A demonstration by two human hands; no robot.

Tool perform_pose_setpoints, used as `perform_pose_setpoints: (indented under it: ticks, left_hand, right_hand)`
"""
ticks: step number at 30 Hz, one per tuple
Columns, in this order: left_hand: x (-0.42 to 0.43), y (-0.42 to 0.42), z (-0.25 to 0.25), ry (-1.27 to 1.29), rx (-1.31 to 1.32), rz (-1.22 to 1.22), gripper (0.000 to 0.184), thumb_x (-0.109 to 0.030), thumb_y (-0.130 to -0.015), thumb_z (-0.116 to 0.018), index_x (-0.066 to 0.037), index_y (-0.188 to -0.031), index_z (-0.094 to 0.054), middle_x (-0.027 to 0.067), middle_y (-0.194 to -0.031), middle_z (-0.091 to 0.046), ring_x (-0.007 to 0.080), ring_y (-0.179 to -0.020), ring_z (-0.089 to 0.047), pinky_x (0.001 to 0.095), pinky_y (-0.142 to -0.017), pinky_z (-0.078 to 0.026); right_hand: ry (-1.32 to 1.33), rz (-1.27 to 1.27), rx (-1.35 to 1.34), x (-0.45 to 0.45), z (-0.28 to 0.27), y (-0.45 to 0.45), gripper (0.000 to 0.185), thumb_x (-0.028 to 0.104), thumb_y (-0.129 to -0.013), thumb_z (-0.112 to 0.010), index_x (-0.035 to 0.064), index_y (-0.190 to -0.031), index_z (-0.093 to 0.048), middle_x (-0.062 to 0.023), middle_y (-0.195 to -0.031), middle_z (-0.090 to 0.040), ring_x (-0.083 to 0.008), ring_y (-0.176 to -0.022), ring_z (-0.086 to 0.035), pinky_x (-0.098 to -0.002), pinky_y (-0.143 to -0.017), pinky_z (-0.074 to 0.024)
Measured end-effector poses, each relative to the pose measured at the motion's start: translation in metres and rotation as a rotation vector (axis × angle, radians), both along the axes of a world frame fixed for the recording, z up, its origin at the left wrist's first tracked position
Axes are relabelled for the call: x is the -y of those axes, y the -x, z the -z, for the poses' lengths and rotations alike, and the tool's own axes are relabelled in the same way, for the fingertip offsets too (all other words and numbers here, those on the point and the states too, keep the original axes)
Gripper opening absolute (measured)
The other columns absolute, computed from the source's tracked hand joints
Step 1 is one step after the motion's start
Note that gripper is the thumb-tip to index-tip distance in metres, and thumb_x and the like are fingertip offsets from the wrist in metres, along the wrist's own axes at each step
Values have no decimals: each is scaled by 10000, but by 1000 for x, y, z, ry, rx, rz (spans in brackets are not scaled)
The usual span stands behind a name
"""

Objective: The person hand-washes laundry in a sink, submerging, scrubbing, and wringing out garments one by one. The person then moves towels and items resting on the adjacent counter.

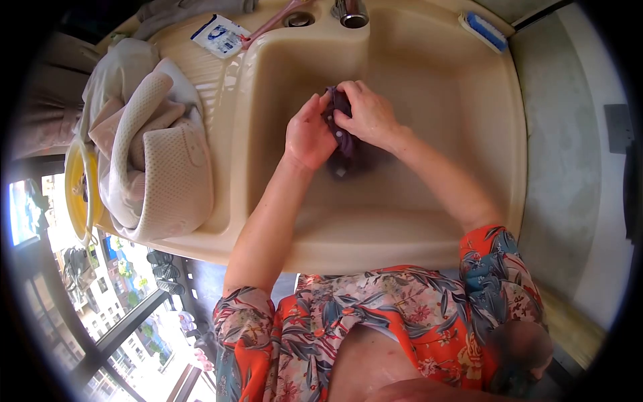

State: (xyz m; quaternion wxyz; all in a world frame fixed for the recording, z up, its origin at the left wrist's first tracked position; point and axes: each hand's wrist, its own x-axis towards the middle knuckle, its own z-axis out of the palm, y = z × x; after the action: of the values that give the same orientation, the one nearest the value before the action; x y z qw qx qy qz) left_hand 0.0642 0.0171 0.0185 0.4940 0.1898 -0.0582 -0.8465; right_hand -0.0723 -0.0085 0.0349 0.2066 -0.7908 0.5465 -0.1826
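Purple cloth (344,139) hangs lengthwise toward the near edge of the sink (388,249), right hand (367,116) pinching it, left hand (311,135) alongside, grip unclear.

Dark cloth (343,137): crumpled fabric, wet-looking. Sink (429,244): smooth, glossy; drainboard (194,75) at left: glossy, ridged. Far tap (351,15): shiny metal. Far-left packet (220,35): glossy plastic film. Far-right brush (485,31): rough bristles. Left pale bundle (175,174): matt, dimpled cloth.

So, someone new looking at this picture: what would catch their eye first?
Probably the dark cloth, between the left hand and right hand over the beige sink. Next, the bright floral clothing across the bottom of the view, then the blue brush at the sink's upper right corner.
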Motion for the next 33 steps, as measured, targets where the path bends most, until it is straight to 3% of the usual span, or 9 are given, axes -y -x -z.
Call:
perform_pose_setpoints:
  ticks: [4, 7, 10, 11, 13, 17, 20, 28, 33]
  left_hand:
    - [3, 3, 3, 18, 101, -19, 362, -158, -877, -404, 6, -1199, -411, 94, -1117, -502, 219, -1050, -476, 363, -891, -386]
    - [2, 1, 2, 38, 274, -20, 360, -40, -824, -473, 35, -1173, -428, 101, -1074, -524, 197, -984, -520, 325, -826, -439]
    - [2, 2, 3, 8, 484, -31, 348, 40, -757, -536, 61, -1098, -469, 121, -989, -559, 193, -871, -575, 301, -756, -479]
    - [2, 1, 7, 33, 556, 7, 326, 33, -762, -537, 52, -1082, -477, 117, -975, -569, 199, -865, -583, 312, -760, -487]
    - [0, 3, 10, 67, 737, 41, 214, 17, -749, -550, 35, -962, -534, 94, -856, -594, 194, -773, -598, 309, -701, -502]
    - [-2, 5, -6, 25, 835, 18, 138, 24, -725, -539, 14, -860, -562, 88, -796, -575, 156, -696, -563, 280, -629, -482]
    - [-1, 6, -2, -17, 871, -85, 140, 14, -739, -513, 13, -871, -558, 84, -780, -569, 157, -697, -563, 279, -624, -482]
    - [5, 5, -1, -244, 515, -297, 150, 4, -812, -390, 36, -919, -489, 116, -843, -538, 197, -733, -556, 330, -660, -488]
    - [8, 0, 2, -298, 361, -460, 137, -1, -837, -353, 45, -909, -460, 131, -866, -531, 228, -774, -560, 353, -707, -490]
  right_hand:
    - [-18, -21, -54, 10, -1, -2, 293, 125, -698, -586, 37, -959, -486, -138, -959, -537, -312, -855, -548, -382, -726, -453]
    - [14, -128, 125, 25, 15, 4, 235, 105, -717, -586, 19, -910, -483, -117, -850, -550, -253, -713, -567, -340, -614, -470]
    - [-529, -151, 274, 35, -5, 14, 178, 90, -742, -584, 16, -866, -480, -64, -696, -525, -144, -533, -523, -265, -449, -431]
    - [-700, -178, 307, 37, -12, 17, 165, 119, -769, -596, 24, -841, -482, -7, -613, -481, -55, -442, -454, -206, -350, -355]
    - [-850, -259, 351, 39, -10, 26, 156, 115, -769, -602, 29, -824, -484, -3, -591, -478, -52, -442, -458, -205, -351, -358]
    - [-1076, -319, 394, 38, -13, 40, 160, 105, -755, -625, 35, -802, -489, -6, -595, -506, -56, -444, -483, -200, -372, -397]
    - [-1140, -334, 366, 39, -14, 44, 172, 95, -733, -639, 42, -803, -491, -4, -602, -521, -61, -453, -504, -196, -389, -416]
    - [-935, -320, 225, 59, -37, 14, 116, 87, -728, -582, 35, -799, -507, -7, -637, -541, -73, -512, -546, -195, -388, -423]
    - [-919, -199, 346, 55, -19, -5, 136, 58, -723, -542, 37, -853, -505, -22, -705, -562, -88, -545, -569, -197, -386, -423]
